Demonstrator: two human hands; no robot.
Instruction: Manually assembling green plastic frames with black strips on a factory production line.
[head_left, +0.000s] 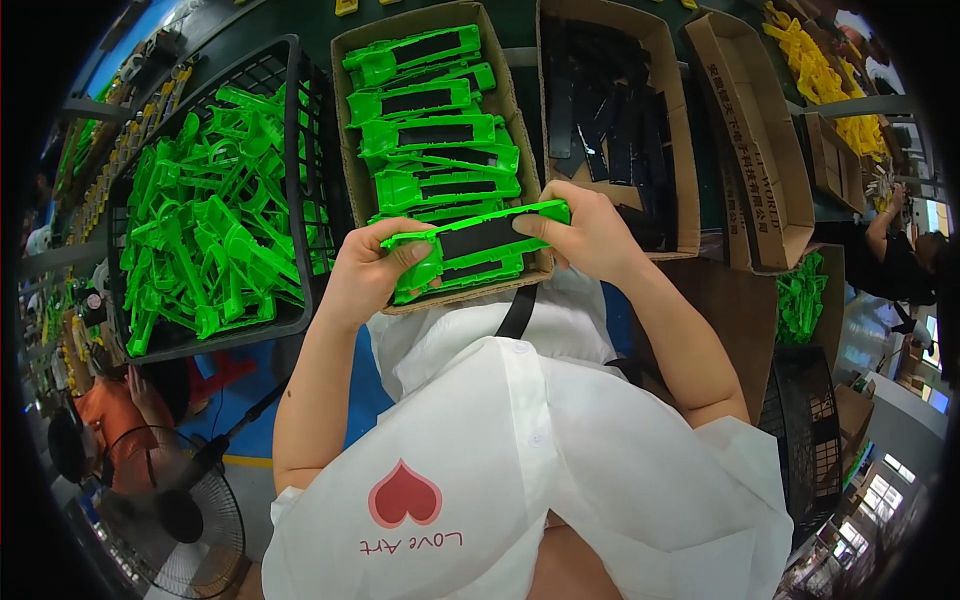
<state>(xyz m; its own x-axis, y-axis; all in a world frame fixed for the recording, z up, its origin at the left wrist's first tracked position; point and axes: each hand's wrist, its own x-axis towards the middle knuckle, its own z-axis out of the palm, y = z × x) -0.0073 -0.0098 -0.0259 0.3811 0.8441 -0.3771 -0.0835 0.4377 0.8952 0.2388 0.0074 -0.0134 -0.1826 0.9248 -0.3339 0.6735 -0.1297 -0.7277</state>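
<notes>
— Though gripped at both ends, finished or not?

— Seemingly almost done with this green frame (480,220): fitted with a dark strip (478,240), apparently like those rowed up in the cardboard box (470,294). Left, by the look of it: plenty of loose green pieces (210,210) in the black basket (293,150).

— Held how?

— Pinched by the left hand (368,268) at one end, by the right hand (592,237) at the other, thumbs on top; just above the box's near edge.

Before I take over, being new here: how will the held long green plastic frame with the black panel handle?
The frame seems stiff, spanning straight between left hand and right hand; probably light, its walls thin; unlikely to roll, being flat.
</notes>
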